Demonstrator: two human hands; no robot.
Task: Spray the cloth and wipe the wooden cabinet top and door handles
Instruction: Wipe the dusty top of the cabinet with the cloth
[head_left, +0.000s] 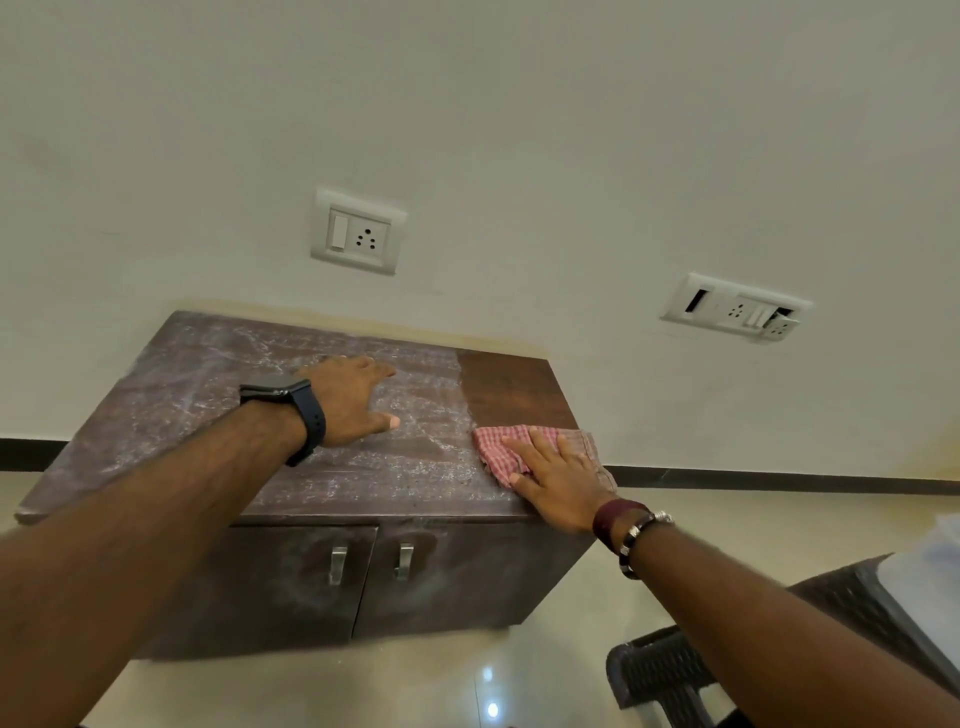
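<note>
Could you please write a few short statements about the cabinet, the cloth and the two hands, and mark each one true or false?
1. The right hand presses flat on the checked cloth. True.
2. The cloth lies at the left end of the cabinet top. False: it lies near the front right corner.
3. The left hand holds a spray bottle. False: it rests open on the dusty top, and no bottle is in view.
4. Only a strip at the right end of the top looks clean and dark. True.
5. Both door handles are covered by the cloth. False: both hang bare on the doors.
</note>
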